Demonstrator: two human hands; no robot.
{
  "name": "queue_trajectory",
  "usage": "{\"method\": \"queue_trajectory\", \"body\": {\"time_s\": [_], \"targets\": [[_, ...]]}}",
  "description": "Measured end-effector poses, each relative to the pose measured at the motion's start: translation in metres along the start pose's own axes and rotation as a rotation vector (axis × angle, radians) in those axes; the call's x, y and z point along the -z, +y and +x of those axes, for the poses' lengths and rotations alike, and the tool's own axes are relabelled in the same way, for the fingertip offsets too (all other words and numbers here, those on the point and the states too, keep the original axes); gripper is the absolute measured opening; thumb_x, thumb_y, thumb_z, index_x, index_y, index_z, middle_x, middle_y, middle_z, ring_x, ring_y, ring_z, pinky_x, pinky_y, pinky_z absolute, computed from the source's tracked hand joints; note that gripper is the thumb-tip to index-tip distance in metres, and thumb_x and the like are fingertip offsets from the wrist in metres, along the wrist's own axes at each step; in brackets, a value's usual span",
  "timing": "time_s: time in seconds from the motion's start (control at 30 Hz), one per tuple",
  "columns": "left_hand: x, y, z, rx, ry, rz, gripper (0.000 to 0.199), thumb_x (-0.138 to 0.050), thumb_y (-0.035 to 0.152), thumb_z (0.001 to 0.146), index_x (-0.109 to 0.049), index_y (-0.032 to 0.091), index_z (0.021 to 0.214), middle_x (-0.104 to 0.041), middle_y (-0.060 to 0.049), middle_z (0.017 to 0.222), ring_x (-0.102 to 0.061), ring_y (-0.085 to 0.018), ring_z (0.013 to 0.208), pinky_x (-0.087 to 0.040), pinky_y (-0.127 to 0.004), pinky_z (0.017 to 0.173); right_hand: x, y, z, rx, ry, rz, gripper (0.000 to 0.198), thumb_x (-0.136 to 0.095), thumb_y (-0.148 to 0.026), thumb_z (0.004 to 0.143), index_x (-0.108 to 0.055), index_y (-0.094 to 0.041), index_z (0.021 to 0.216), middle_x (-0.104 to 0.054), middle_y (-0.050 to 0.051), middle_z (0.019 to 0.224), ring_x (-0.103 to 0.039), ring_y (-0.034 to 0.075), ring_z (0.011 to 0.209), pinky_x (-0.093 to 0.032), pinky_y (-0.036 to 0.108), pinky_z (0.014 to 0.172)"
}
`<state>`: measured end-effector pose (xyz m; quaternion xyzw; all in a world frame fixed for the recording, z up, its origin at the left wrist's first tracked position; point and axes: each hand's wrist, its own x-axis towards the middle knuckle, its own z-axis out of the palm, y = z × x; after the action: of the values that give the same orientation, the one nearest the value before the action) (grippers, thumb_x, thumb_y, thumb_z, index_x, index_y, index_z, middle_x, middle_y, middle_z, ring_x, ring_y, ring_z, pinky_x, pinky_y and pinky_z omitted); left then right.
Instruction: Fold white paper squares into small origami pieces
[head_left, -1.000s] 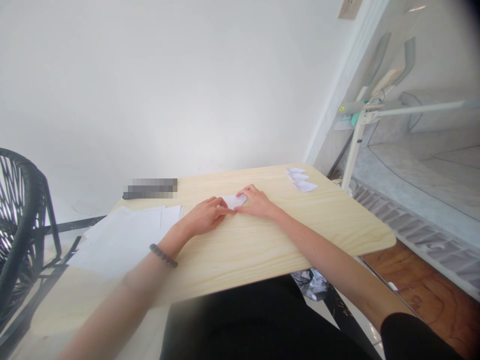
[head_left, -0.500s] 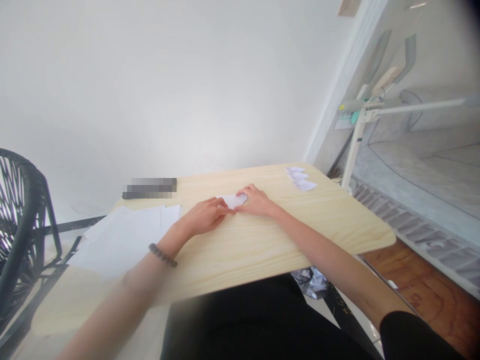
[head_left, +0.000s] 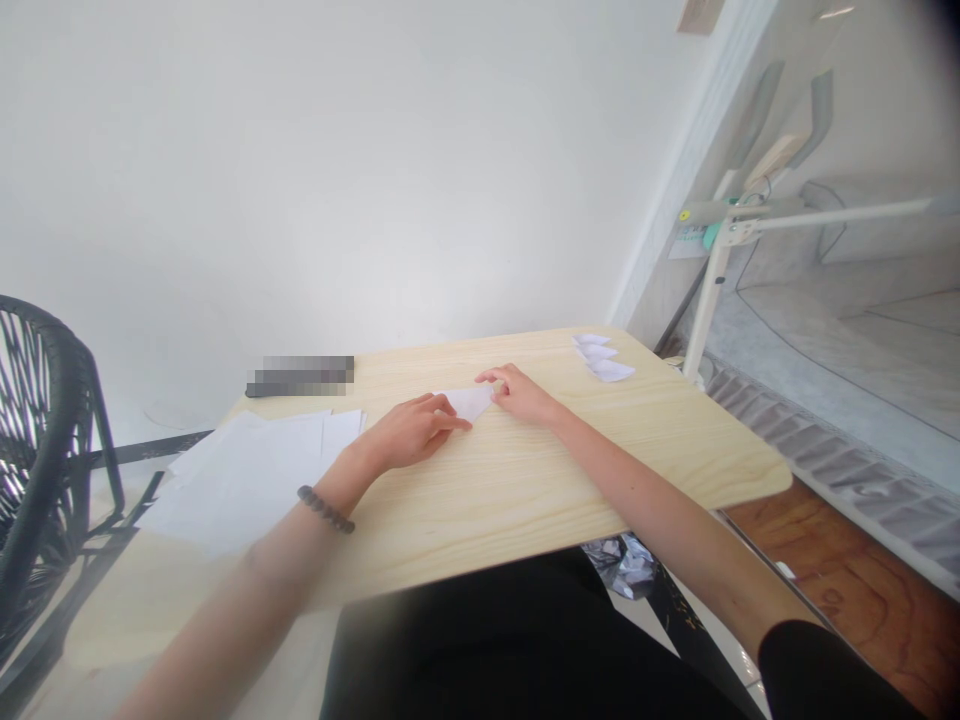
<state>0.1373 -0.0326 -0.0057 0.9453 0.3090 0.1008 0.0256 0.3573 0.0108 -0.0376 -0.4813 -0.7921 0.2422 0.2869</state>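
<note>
Head view: fingertips of the left hand [head_left: 411, 432] lie flat and spread on the near left part of a small folded white paper [head_left: 469, 402], pressing it to the wooden table [head_left: 525, 490]. Right hand [head_left: 523, 394] sits at the paper's right tip, fingers loosely curled with the fingertips at its edge; whether they pinch it or only touch it, cannot tell. Paper lies mid-table, between the two hands. A dark bead bracelet [head_left: 325, 509] circles the left wrist. Loose white sheets [head_left: 255, 475] lie near the left forearm. Three small folded paper pieces [head_left: 602, 358] sit well apart at the far right corner. A black wire chair [head_left: 45, 450] stands off the table's left side.
</note>
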Motion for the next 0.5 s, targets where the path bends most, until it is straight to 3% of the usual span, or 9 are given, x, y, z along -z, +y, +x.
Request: {"method": "queue_trajectory", "body": {"time_s": [0.17, 0.27, 0.43, 0.5], "targets": [[-0.004, -0.005, -0.001, -0.006, 0.037, -0.081, 0.033, -0.034, 0.020, 0.084, -0.057, 0.029, 0.106, -0.052, -0.005, 0.098, -0.050, -0.016, 0.087, -0.040, -0.030, 0.079, -0.006, 0.001, -0.002, -0.018, 0.019, -0.070, 0.034, -0.044, -0.011, 0.074, -0.053, -0.020, 0.106, -0.044, 0.005, 0.102, -0.048, 0.007, 0.067, -0.039, 0.025, 0.076], [-0.009, -0.010, -0.001, 0.011, 0.081, -0.168, 0.033, -0.032, 0.022, 0.084, -0.053, 0.025, 0.110, -0.051, -0.006, 0.100, -0.049, -0.016, 0.091, -0.039, -0.030, 0.082, -0.010, -0.002, -0.004, -0.008, 0.025, -0.183, 0.031, -0.049, -0.026, 0.076, -0.053, -0.022, 0.107, -0.045, 0.005, 0.101, -0.049, 0.012, 0.082, -0.037, 0.029, 0.082], [-0.021, -0.025, -0.002, 0.186, 0.204, -0.119, 0.037, -0.034, 0.035, 0.084, -0.048, 0.017, 0.114, -0.047, -0.010, 0.109, -0.042, -0.022, 0.103, -0.034, -0.037, 0.090, -0.014, -0.006, -0.007, 0.058, 0.009, -0.335, 0.041, -0.049, -0.046, 0.074, -0.051, -0.025, 0.110, -0.044, 0.006, 0.108, -0.045, 0.019, 0.101, -0.030, 0.035, 0.089], [-0.025, -0.029, -0.003, 0.243, 0.191, -0.047, 0.045, -0.036, 0.041, 0.082, -0.043, 0.014, 0.118, -0.045, -0.013, 0.113, -0.039, -0.025, 0.107, -0.032, -0.041, 0.092, -0.013, -0.007, -0.008, 0.066, -0.001, -0.350, 0.044, -0.048, -0.048, 0.074, -0.050, -0.025, 0.112, -0.043, 0.006, 0.109, -0.044, 0.020, 0.102, -0.030, 0.036, 0.089]]}}
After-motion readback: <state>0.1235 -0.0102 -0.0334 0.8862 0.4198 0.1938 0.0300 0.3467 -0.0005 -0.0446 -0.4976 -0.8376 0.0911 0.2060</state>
